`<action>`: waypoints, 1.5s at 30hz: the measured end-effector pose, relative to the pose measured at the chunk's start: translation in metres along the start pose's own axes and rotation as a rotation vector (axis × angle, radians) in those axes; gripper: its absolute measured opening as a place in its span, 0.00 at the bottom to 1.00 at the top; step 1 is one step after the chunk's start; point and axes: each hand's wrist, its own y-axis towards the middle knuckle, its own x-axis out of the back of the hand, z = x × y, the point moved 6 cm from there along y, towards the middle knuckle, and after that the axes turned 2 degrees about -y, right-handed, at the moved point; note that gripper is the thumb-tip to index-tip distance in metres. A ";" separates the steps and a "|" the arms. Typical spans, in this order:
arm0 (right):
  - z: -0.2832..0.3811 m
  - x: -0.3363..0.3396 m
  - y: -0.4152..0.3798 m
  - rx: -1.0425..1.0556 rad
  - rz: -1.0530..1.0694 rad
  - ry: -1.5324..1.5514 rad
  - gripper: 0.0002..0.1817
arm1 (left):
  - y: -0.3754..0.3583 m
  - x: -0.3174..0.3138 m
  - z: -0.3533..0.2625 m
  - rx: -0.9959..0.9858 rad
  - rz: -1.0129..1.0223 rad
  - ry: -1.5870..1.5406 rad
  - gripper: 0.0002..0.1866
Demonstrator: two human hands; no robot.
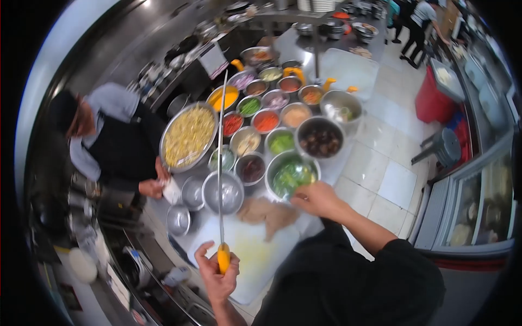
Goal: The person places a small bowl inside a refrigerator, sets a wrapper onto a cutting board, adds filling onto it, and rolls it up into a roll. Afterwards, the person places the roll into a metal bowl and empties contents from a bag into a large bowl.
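Dark sleeves sit closest to the camera, and two bare hands come out of them. One hand, the left hand [217,274], is shut tight around the yellow handle of a long knife [221,163]. Its fingers [202,261] curl all the way round the handle, with no gap. The thin blade points up and away, over the bowls. The right hand [318,200] reaches to the rim of a big bowl of green leaves [291,175]. Its fingers [298,201] are bent and touch the rim, but I cannot tell if they grip it or pinch some leaves.

One white cutting board [253,261] lies on the table [348,157] between the two hands. One pale lump of meat [269,214] rests on the board, just beside the right hand.

Behind the board stand many round metal bowls, more than I can count for sure. One very big bowl [188,136] holds yellow strips. One dark bowl [319,140] holds brown lumps. Three empty bowls [223,193] stand near the knife blade. Small bowls hold red, green, orange and purple bits.

One other person [117,136] in a black apron stands across the table on the left. One red bin [432,100] stands on the floor, far off on the right
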 end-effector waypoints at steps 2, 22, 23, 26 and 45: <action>-0.050 0.028 -0.015 -0.088 -0.072 0.025 0.12 | 0.045 -0.052 -0.030 -0.061 0.217 -0.127 0.33; -0.387 0.107 -0.134 -0.782 -0.366 0.241 0.07 | 0.297 -0.562 -0.058 0.996 1.086 -0.327 0.20; -0.394 0.110 -0.134 -0.792 -0.378 0.255 0.07 | 0.302 -0.569 -0.052 0.988 1.015 -0.332 0.21; -0.410 0.110 -0.132 -0.796 -0.384 0.269 0.06 | 0.320 -0.580 -0.040 1.097 1.096 -0.383 0.20; -0.448 0.052 -0.095 -0.597 -0.100 0.383 0.06 | 0.345 -0.594 0.020 0.814 0.960 -0.264 0.31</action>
